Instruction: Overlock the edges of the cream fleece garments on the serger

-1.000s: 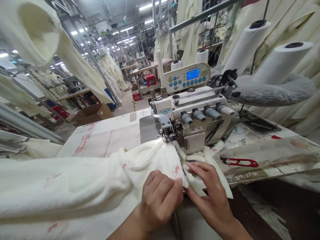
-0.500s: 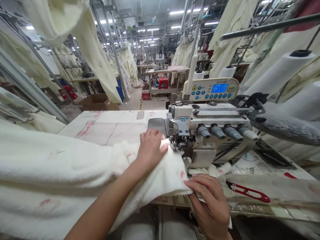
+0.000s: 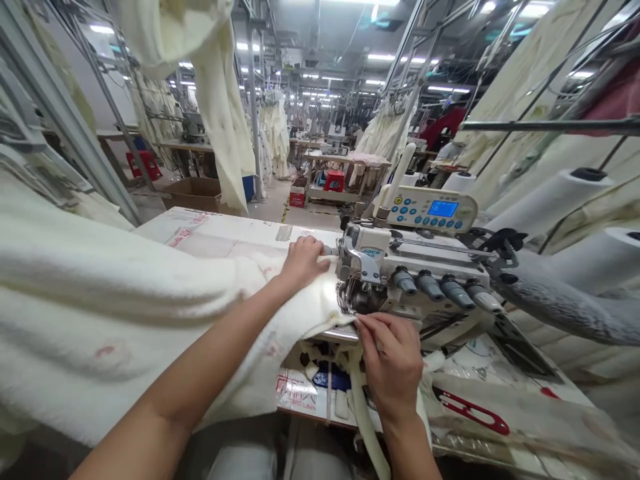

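A long piece of white fleece fabric (image 3: pixel 150 293) with faint pink marks runs from the left up to the needle area of a white overlock sewing machine (image 3: pixel 369 240). On top of the cloth, left of the presser foot, my left hand (image 3: pixel 304 261) has its fingers curled down and its thumb toward the needle, closed on the fabric. My right hand (image 3: pixel 393 357) pinches the near edge of the fabric between thumb and fingertips, just in front of the presser foot. The small needle-side details are partly hidden by metal parts.
Red thread snips (image 3: pixel 501 425) lie on the table at right. White thread cones (image 3: pixel 555 200) stand behind them. A control panel (image 3: pixel 430 210) with a blue screen sits atop the machine. Cream fabric strips (image 3: pixel 367 413) hang below the table edge. Beyond is a cardboard box (image 3: pixel 193 195).
The fabric has moved forward through the machine, so its near edge is now by the presser foot. My right hand has moved up with that edge. The view has tilted slightly.
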`<state>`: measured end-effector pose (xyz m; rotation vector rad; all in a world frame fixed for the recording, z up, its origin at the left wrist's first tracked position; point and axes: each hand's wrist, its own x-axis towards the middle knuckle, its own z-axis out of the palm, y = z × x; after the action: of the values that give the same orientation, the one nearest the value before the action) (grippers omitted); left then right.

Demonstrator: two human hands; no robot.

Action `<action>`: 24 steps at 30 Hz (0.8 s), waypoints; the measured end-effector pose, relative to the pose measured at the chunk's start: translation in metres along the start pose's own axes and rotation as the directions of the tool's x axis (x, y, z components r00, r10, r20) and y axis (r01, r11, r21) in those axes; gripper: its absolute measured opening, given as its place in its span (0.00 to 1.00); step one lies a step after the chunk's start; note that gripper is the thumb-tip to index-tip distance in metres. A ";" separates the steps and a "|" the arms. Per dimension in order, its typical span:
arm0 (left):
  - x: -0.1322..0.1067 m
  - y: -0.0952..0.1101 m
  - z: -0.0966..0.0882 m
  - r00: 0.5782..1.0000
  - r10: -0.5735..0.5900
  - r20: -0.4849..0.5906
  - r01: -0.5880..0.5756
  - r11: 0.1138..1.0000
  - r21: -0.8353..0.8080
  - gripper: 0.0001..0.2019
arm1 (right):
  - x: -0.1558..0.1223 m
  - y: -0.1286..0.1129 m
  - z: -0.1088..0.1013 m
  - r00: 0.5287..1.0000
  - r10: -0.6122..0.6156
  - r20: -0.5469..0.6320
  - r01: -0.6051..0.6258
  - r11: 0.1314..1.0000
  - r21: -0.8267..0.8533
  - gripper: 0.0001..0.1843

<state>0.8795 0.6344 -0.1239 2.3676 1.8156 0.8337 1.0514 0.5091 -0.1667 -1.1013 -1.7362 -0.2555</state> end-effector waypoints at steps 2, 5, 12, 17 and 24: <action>0.011 -0.002 0.002 1.000 -0.016 -0.003 0.016 1.000 0.006 0.06 | -0.004 -0.007 -0.004 0.998 0.046 -0.044 -0.045 0.999 0.011 0.06; 0.028 -0.005 0.002 0.998 -0.062 0.011 0.062 0.998 0.012 0.07 | -0.013 -0.019 -0.009 0.995 0.086 -0.050 -0.083 0.995 0.054 0.08; -0.010 -0.046 -0.028 0.962 -0.261 0.080 0.262 0.965 -0.007 0.23 | -0.033 -0.037 -0.012 0.948 0.260 0.186 -0.305 0.909 0.285 0.08; -0.124 -0.035 -0.066 0.955 -0.251 0.159 0.258 0.966 -0.028 0.19 | -0.037 -0.045 0.003 0.704 0.474 0.529 -0.700 0.590 0.402 0.19; -0.143 0.068 -0.062 0.812 0.291 0.507 -0.228 0.956 -0.183 0.25 | -0.028 -0.027 0.010 0.582 0.625 0.520 -0.805 0.350 0.479 0.30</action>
<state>0.8882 0.4658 -0.1023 2.4715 1.2124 0.2302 1.0259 0.4845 -0.1856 -1.2312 -1.1568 1.0857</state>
